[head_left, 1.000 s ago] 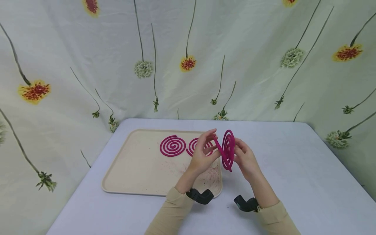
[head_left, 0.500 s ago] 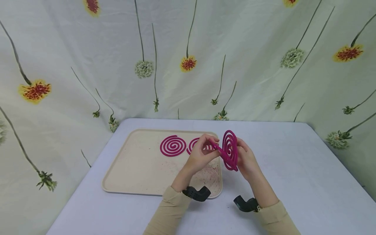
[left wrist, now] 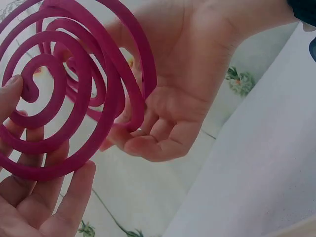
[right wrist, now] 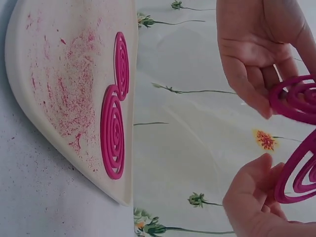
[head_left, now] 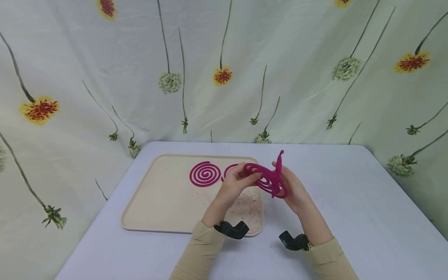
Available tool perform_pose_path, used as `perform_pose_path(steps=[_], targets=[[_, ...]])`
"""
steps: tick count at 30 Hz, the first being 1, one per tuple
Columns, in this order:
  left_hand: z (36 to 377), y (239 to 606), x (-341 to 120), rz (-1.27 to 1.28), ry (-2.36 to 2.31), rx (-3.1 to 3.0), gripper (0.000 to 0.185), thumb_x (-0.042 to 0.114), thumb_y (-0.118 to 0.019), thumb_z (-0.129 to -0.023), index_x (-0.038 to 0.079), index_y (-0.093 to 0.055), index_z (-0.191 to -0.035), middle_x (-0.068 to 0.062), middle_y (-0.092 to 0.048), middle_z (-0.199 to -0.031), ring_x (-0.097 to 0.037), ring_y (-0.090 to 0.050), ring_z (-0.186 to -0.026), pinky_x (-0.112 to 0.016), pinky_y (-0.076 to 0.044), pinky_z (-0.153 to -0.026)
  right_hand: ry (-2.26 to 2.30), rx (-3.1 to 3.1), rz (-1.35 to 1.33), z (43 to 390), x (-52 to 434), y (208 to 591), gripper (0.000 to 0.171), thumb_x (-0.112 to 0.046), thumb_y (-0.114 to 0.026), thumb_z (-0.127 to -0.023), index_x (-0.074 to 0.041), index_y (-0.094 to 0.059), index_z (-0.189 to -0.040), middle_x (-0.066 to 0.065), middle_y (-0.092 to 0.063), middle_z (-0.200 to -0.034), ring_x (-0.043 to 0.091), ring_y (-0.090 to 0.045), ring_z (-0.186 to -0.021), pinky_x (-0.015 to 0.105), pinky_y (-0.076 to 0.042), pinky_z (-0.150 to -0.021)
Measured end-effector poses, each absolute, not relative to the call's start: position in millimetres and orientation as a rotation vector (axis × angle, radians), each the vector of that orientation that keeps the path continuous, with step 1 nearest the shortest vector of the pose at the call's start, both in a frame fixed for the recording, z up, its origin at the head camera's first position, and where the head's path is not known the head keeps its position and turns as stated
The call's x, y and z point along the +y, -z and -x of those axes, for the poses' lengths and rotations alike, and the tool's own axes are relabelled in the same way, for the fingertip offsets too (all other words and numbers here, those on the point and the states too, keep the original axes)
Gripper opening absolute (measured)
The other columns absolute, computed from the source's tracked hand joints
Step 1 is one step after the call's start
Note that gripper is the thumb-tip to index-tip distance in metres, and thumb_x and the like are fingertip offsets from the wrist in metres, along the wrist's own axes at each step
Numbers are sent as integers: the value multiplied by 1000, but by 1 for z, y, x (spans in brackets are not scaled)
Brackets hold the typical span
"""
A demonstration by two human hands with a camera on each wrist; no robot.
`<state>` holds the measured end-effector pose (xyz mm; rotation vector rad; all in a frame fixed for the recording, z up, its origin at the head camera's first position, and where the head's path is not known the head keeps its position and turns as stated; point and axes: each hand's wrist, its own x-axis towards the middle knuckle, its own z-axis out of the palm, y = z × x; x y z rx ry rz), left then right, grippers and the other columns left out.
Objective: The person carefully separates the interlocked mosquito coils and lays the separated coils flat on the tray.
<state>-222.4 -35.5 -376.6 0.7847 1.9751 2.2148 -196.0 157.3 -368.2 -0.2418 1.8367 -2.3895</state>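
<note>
Two magenta mosquito coils cross each other in the air between the hands. The left hand (head_left: 232,186) pinches one coil (head_left: 254,168) between thumb and fingers; it tilts and nearly lies flat. Standing almost edge-on, the other coil (head_left: 279,165) is held by the right hand (head_left: 296,190), whose fingers are partly hidden behind it. In the left wrist view the left hand's thumb reaches the inner end of its coil (left wrist: 59,170), and the windings of both overlap. The right wrist view shows both hands at the coils' outer rings, cut off by the frame edge.
A beige tray (head_left: 157,202) lies on the white table (head_left: 350,194). On it are a flat mosquito coil (head_left: 205,174) and another coil (right wrist: 122,66), partly hidden by the left hand in the head view. Magenta crumbs (right wrist: 74,108) are scattered over the tray's right end. Flowered cloth hangs behind.
The left hand has turned its coil from steep to nearly flat and moved slightly left. The right hand's coil has turned from facing left to edge-on.
</note>
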Motion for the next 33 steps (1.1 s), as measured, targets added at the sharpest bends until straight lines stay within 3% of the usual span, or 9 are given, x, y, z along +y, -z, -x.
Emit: perform_pose_path(steps=[7, 15, 19, 22, 27, 33], targets=[[227, 374, -43, -541, -2339, 1898, 42, 26, -68, -87, 2, -58, -120, -13, -67, -105, -25, -67, -93, -39, -54, -78, 2402, 1819, 147, 202, 164, 368, 37, -27, -49, -98, -6, -39, -127, -1, -58, -109, 12, -60, -96, 27, -53, -82], [231, 371, -56, -420, -2448, 1921, 38, 24, -67, -88, 2, -60, -117, -15, -69, -100, -25, -68, -91, -37, -54, -80, 2379, 1856, 248, 204, 179, 370, 44, -16, -56, -95, 3, -41, -132, 0, -65, -106, 17, -66, -94, 33, -54, -79], [232, 368, -63, -375, -2449, 1952, 38, 24, -69, -87, 2, -59, -117, -13, -70, -99, -25, -68, -91, -37, -53, -81, 2345, 1907, 294, 204, 188, 371, 35, -14, -57, -94, 0, -49, -125, -2, -66, -104, 16, -67, -92, 32, -54, -78], [232, 366, -68, -381, -2377, 2020, 40, 25, -70, -86, 3, -59, -117, -13, -70, -98, -24, -68, -91, -35, -53, -82, 2281, 1973, 324, 204, 193, 370, 30, -12, -57, -94, 1, -53, -120, -2, -67, -102, 16, -67, -90, 32, -55, -77], [232, 364, -73, -436, -2184, 2155, 43, 29, -71, -84, 5, -61, -118, -11, -70, -97, -23, -68, -90, -34, -52, -84, 2083, 2098, 379, 204, 200, 370, 41, -12, -60, -92, 15, -48, -121, 0, -68, -97, 18, -68, -86, 34, -55, -75], [229, 364, -78, -546, -1992, 2284, 37, 27, -71, -85, 5, -63, -114, -10, -71, -92, -21, -69, -85, -33, -54, -79, 1850, 2158, 463, 203, 209, 370, 42, -11, -63, -90, 18, -50, -116, 14, -69, -94, 23, -69, -80, 35, -56, -70]])
